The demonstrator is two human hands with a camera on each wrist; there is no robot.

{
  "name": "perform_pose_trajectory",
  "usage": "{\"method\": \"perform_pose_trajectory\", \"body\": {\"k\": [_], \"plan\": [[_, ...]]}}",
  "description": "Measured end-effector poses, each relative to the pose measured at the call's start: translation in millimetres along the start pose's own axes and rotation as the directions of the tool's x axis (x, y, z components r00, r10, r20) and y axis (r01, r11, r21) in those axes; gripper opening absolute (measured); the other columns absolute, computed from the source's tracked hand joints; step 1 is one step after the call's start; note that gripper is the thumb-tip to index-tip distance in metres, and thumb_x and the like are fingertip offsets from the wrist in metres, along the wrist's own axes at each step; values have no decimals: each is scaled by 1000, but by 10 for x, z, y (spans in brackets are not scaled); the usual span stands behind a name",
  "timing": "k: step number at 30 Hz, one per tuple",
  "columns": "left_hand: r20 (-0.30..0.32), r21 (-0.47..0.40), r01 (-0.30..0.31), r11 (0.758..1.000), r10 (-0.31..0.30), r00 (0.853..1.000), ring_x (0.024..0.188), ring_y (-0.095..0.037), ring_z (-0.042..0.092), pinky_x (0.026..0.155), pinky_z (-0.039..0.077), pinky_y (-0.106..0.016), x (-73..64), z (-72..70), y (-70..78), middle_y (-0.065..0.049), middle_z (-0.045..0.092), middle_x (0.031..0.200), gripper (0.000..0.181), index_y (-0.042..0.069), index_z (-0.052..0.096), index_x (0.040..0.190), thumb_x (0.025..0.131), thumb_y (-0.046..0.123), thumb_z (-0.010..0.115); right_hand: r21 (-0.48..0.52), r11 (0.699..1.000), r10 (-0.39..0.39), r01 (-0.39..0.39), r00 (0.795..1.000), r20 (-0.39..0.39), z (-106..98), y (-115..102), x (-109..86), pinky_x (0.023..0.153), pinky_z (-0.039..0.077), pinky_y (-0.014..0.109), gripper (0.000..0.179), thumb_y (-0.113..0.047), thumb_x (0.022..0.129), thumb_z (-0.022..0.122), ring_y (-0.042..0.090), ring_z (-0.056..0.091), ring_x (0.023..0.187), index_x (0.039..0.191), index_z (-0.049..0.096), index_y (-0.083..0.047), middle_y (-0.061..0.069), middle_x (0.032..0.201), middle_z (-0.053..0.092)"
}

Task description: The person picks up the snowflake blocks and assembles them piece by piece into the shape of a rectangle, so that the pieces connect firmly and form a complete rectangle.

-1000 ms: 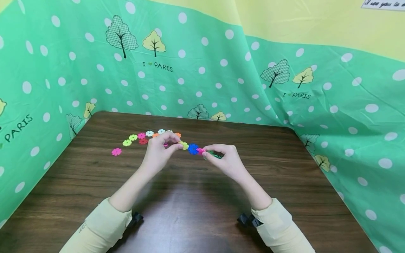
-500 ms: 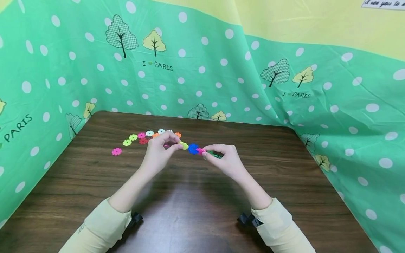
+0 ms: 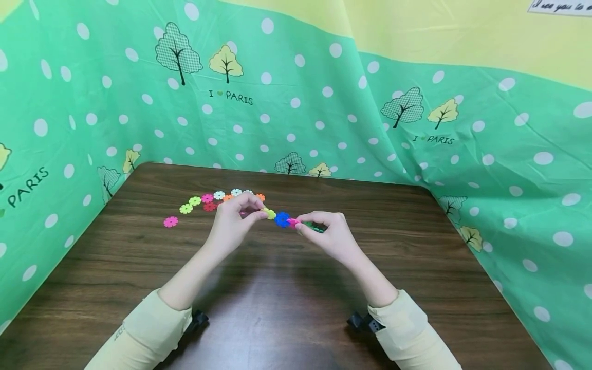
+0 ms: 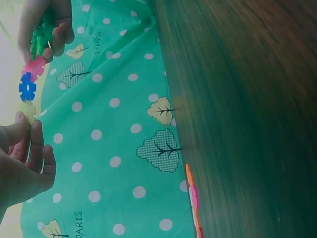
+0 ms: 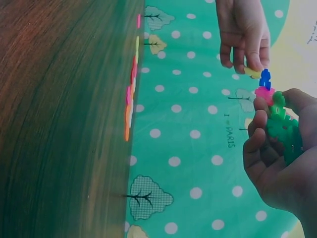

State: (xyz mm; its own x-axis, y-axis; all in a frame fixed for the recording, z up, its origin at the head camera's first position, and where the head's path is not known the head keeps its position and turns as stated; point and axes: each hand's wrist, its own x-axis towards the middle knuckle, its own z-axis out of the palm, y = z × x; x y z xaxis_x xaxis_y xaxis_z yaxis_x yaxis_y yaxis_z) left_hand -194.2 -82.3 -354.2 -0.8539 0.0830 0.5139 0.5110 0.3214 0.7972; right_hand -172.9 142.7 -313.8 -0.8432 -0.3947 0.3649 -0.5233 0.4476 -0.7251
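Slotted plastic snowflake discs are joined in a short chain between the two hands. My left hand (image 3: 233, 213) pinches the yellow disc (image 4: 27, 112) at one end between thumb and fingertips. Edge to edge with it comes a blue disc (image 3: 282, 220), then a pink disc (image 4: 34, 68). On the pink one close the thumb and index finger of my right hand (image 3: 334, 234). Several green discs (image 5: 285, 131), clustered together, sit within the curled fingers of that hand, partly hidden in the head view. The chain is held up above the table.
Loose discs lie flat on the dark wooden table (image 3: 277, 303), behind and left of the left hand: a pink one (image 3: 170, 222) apart, yellow-green ones (image 3: 186, 208), a red one (image 3: 210, 206), white and orange ones. A green polka-dot curtain (image 3: 296, 123) stands along the table's far edge.
The blue and pink discs have tipped very slightly downward between the fingers. Both hands keep their place and their hold, and the loose discs lie as before.
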Motion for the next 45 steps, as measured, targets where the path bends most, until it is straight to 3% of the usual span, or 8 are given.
{"method": "perform_pose_trajectory", "body": {"k": [5,14,23,26,31,37,41,45], "plan": [[9,-11,3,1000,-3,1000,70,-11,63,66,53,-24,-5,17,11,-1,70,78,15,10,65,84,77,12,77,1,1000,-5,5,1000,1,1,-15,4,49,43,22,11,-9,84,70,17,55,60,93,74,-3,8,82,72],[-30,2,-9,1000,9,1000,70,-9,64,66,53,-22,-8,46,45,-1,71,77,15,9,66,82,75,11,79,21,1000,-13,14,1000,-26,13,-4,-2,51,44,22,12,-9,85,70,7,56,63,94,74,-2,8,81,72],[-39,44,-50,998,52,998,67,-7,63,64,53,-23,-18,52,42,1,70,74,16,9,65,80,74,8,79,29,996,-79,80,996,-51,95,8,-29,47,40,23,12,-5,83,71,13,52,57,93,75,0,8,75,70],[-25,42,-49,998,50,998,68,-8,63,65,54,-23,-23,39,38,2,70,75,16,10,65,81,74,9,79,17,998,-58,58,998,-40,109,22,-30,47,40,22,12,-6,84,70,14,51,57,93,74,0,8,77,70],[18,43,-58,997,57,998,70,-6,65,68,55,-26,-9,4,23,4,70,76,17,12,65,83,74,11,79,5,1000,-24,24,1000,1,141,228,-7,47,42,23,11,-14,85,71,14,52,55,95,74,-9,4,80,72],[83,43,-90,995,87,993,75,-6,67,73,56,-32,39,-47,29,5,69,80,18,13,66,85,74,12,80,8,999,-44,44,999,24,100,368,5,51,48,27,12,-22,84,72,14,57,58,94,74,-16,-4,79,70],[126,95,-47,994,35,991,80,-6,67,74,56,-30,64,-141,32,6,70,86,18,16,67,91,76,15,79,6,1000,-8,8,1000,4,56,355,6,57,52,27,8,-21,84,72,11,60,68,91,74,-15,-4,87,69],[151,167,13,986,-38,988,79,-7,65,70,54,-28,77,-316,-17,7,70,88,16,19,67,97,82,20,74,77,996,51,-50,999,-6,-27,213,-7,54,54,30,8,-11,86,69,15,60,68,91,73,-5,7,90,68]]}}
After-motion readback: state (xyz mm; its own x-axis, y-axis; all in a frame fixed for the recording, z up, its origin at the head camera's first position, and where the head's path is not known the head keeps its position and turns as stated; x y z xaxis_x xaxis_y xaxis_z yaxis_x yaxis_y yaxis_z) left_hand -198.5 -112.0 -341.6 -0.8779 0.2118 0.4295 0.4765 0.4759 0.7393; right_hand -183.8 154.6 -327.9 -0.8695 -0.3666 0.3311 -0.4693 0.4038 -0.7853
